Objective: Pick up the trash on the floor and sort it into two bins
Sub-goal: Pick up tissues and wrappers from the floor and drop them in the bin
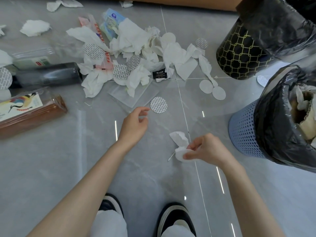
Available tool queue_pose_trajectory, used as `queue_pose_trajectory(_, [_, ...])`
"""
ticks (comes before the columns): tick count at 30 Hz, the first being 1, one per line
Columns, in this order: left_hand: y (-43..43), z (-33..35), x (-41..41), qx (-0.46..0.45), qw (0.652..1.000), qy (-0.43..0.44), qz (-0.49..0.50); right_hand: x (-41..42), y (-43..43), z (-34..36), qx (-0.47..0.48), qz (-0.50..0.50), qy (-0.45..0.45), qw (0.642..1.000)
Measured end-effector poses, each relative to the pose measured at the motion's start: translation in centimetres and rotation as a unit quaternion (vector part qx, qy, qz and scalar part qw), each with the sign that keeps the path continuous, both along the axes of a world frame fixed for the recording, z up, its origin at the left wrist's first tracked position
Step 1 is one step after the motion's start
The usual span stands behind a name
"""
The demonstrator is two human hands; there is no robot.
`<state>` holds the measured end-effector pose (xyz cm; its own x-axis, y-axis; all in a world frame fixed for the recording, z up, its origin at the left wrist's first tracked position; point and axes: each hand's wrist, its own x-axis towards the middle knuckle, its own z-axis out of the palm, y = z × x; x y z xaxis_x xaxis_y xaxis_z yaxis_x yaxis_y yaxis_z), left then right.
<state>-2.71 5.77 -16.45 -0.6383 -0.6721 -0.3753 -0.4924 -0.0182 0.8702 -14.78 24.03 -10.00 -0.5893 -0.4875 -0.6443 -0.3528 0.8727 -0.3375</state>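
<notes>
Blue bin (242,130) holds crumpled paper (302,100); right hand (206,149) pinches tissue (179,139), left hand (135,124) loosely spread.

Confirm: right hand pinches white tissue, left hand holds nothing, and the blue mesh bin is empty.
Wrong on the bin. The head view shows the blue mesh bin holds crumpled paper inside its black bag. The rest stands: the right hand pinches white tissue, the left hand holds nothing.

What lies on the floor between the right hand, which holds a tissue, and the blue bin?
Nothing. In the head view only bare grey floor shows between the right hand, pinching the white tissue, and the blue bin.
</notes>
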Motion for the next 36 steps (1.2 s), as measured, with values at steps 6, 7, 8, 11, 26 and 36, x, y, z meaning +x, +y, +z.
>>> queue_pose_trajectory(6, [-0.5,0.1,-0.5,-0.027,0.999,-0.008,-0.02,0.2,-2.1,-1.7,-0.059,-0.02,0.014,0.998])
queue_pose_trajectory(7, [-0.6,0.1,-0.6,-0.031,0.999,-0.008,-0.023,0.5,-2.0,-2.7,-0.062,-0.027,0.023,0.997])
queue_pose_trajectory(8, [-0.6,0.1,-0.9,-0.034,0.999,-0.007,-0.027,0.8,-1.9,-3.7,-0.069,-0.036,0.039,0.996])
queue_pose_trajectory(11, [-0.8,0.1,-1.5,-0.041,0.998,-0.002,-0.038,1.8,-1.5,-5.5,-0.104,-0.067,0.075,0.989])
queue_pose_trajectory(26, [-1.6,-1.5,-4.5,-0.235,0.937,-0.091,-0.24,0.5,0.3,-4.2,-0.07,0.026,-0.039,0.996])
queue_pose_trajectory(36, [-0.8,-1.4,-4.7,-0.397,0.846,-0.165,-0.315,0.9,0.1,-5.3,-0.047,0.105,0.042,0.992])
